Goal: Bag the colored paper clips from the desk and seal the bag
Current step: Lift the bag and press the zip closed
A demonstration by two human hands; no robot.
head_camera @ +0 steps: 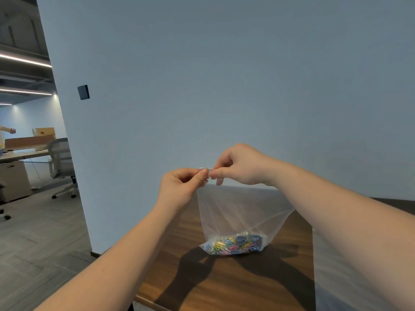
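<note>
Head view: paper clips (234, 243) well below pinching hands (241, 168).

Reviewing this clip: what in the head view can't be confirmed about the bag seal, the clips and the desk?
- Zip strip: mostly hidden by the left hand and right hand; how far it is sealed is unclear.
- Paper clips: too small and heaped in the clear bag to count.
- Desk: cut off by the bottom edge and covered by both forearms, so stray clips cannot be ruled out.
</note>
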